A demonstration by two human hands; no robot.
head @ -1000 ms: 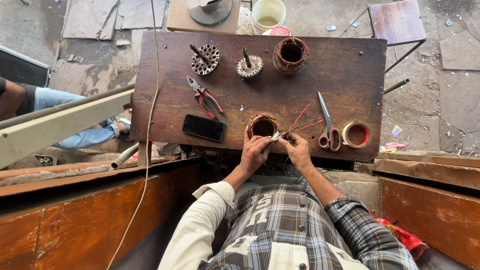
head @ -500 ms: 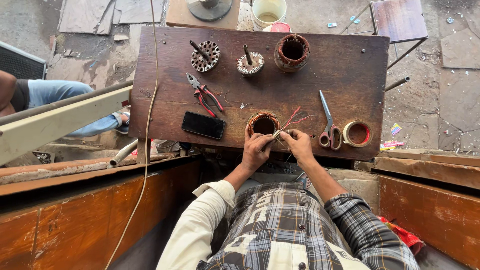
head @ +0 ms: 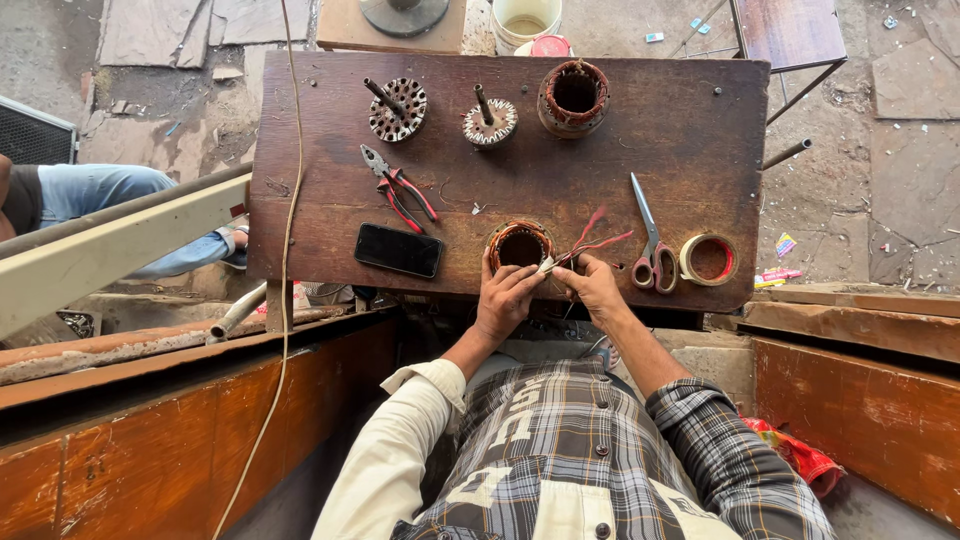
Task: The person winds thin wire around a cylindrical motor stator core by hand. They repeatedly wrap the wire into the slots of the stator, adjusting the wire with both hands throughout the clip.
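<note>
A copper-wound motor stator [head: 519, 243] stands near the front edge of a dark wooden board [head: 680, 150]. My left hand [head: 506, 298] rests against its near side, fingers pinched at the wire ends beside it. My right hand [head: 593, 287] is just to the right, fingers closed on a bundle of red wires [head: 597, 238] that fan out to the upper right. The two hands nearly touch at the wire ends.
On the board lie a black phone [head: 399, 250], red-handled pliers [head: 396, 189], scissors [head: 648, 240], a tape roll [head: 709, 259], two shafted rotors [head: 397, 107] [head: 489, 120] and another stator [head: 573, 96]. A seated person's leg [head: 110, 195] and a beam [head: 110, 250] are at left.
The hands have stayed at the stator, with the red wires shifted slightly between my fingers. The view has tilted a little, and the neighbouring person's leg has moved.
</note>
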